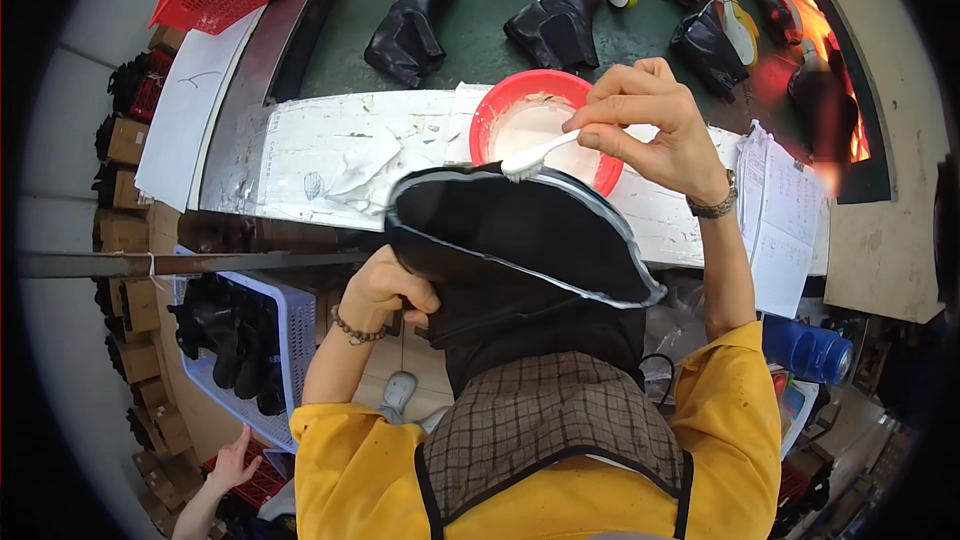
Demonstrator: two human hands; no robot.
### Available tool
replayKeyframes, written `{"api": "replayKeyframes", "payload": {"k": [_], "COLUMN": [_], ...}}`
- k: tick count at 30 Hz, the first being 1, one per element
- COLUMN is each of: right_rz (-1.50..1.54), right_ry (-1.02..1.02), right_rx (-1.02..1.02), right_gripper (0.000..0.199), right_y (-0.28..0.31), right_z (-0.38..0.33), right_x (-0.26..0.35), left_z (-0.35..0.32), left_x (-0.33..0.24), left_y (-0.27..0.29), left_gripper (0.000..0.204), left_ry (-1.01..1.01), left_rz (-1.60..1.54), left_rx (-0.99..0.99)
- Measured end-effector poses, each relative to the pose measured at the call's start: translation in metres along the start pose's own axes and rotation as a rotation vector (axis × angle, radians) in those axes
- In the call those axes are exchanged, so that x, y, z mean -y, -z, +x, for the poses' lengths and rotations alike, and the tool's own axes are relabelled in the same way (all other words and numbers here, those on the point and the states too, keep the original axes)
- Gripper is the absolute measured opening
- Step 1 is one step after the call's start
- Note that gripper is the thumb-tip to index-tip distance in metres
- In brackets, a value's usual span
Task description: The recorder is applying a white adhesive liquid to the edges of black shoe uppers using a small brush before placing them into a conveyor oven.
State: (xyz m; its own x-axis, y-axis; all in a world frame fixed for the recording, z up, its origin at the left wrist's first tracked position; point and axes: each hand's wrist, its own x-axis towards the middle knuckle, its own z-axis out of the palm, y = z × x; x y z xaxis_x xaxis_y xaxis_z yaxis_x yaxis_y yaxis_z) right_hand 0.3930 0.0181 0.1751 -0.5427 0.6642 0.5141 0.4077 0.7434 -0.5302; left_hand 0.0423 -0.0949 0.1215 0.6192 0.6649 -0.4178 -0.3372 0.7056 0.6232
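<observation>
Can't make out the upper's lower end against the dark clothing, and some left-hand (388, 285) fingers are hidden. That hand's gripping the black boot upper (515, 240) before the white board (285, 145), mouth up, long axis slanting down rightward. Right hand (650, 125), well apart, pinches a white brush (548, 153) by its far rim. Red bowl (484, 118) crowds that edge; there's more room left.

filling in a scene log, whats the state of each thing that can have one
brush, held in the right hand, bristles at the black piece's rim
black piece, held by the left hand, gaping open, rim coated whitish
red bowl, uncovered, part-filled with whitish paste
black boots, lying on the green table
white scrap, crumpled
blue crate, uncovered, loaded with dark boots
heater, glowing orange
white board, stained
</observation>
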Motion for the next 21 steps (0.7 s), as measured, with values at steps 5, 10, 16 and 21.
{"api": "replayKeyframes", "payload": {"k": [5,10,16,21], "right_rz": [0.047,0.002,0.276,0.454], "right_ry": [0.166,0.210,-0.299,-0.860], "right_rx": [0.041,0.043,-0.300,-0.514], "right_gripper": [0.012,0.013,0.016,0.025], "right_y": [-0.011,-0.021,-0.015,-0.047], "right_z": [0.020,0.031,-0.027,-0.120], "right_x": [0.001,0.001,-0.057,-0.129], "left_z": [0.015,0.025,0.011,0.052], "left_x": [0.003,0.003,-0.028,-0.089], "left_y": [-0.006,-0.018,-0.028,0.011], "left_gripper": [0.049,0.045,0.057,0.045], "left_ry": [0.208,0.228,-0.117,-0.394], "left_rz": [0.018,0.044,0.006,0.215], "left_rx": [0.037,0.028,0.088,-0.264]}}
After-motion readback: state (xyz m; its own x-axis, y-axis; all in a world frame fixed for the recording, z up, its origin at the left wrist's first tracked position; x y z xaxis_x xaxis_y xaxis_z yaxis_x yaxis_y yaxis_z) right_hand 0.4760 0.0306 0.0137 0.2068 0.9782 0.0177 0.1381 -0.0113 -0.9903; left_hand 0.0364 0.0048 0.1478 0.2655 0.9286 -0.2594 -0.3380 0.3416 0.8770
